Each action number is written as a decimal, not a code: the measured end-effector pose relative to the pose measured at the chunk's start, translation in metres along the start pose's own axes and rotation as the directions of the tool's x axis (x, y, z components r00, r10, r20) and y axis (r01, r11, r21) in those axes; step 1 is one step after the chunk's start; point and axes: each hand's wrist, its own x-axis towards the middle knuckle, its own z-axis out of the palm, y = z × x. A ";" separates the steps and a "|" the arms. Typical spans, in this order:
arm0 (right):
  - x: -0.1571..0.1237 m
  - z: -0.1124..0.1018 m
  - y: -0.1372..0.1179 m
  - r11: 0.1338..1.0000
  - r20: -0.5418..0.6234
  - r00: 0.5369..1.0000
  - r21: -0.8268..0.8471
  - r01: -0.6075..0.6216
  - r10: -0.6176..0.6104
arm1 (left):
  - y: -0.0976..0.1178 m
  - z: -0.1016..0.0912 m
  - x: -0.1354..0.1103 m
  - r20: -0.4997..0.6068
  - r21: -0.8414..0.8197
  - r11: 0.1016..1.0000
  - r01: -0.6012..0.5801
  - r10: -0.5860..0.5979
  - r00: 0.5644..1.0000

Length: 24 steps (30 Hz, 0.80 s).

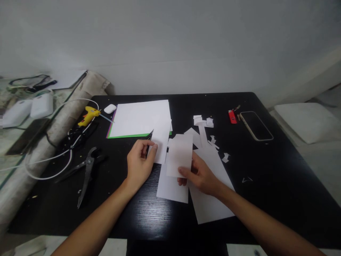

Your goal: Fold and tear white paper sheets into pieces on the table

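My right hand (201, 174) grips a small white paper piece (179, 154), its thumb on the front and its fingers behind. My left hand (140, 160) is closed, thumb and forefinger pinched at the edge of another narrow white paper piece (162, 140). Dark pointed tips, perhaps of scissors, show just above the left fingers; the rest is hidden. Beneath the held pieces lie a white sheet (173, 190) and a larger white sheet (210, 202), partly covered by my right hand. Paper scraps (226, 157) are scattered to their right.
A stack of paper (141, 117) with coloured edges lies at the back left. Left of it are a white case (110, 108), a yellow glue gun (90, 115), white cable and black-handled pliers (87, 167). A red lighter (232, 116) and a phone (256, 126) lie at right.
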 end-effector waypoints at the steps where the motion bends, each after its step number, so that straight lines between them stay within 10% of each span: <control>1: -0.001 0.000 0.001 1.000 0.028 1.000 -0.021 -0.008 0.009 | 0.001 0.000 -0.001 0.030 -0.021 1.000 -0.001 0.002 1.000; 10: -0.004 0.002 0.006 0.979 0.167 0.984 -0.201 -0.029 0.063 | 0.008 0.003 -0.008 0.400 -0.296 0.924 0.241 -0.110 0.910; 24: -0.001 0.000 -0.002 0.984 0.107 0.993 -0.178 -0.020 0.039 | 0.006 0.005 -0.006 0.539 -0.365 0.819 0.443 -0.202 0.818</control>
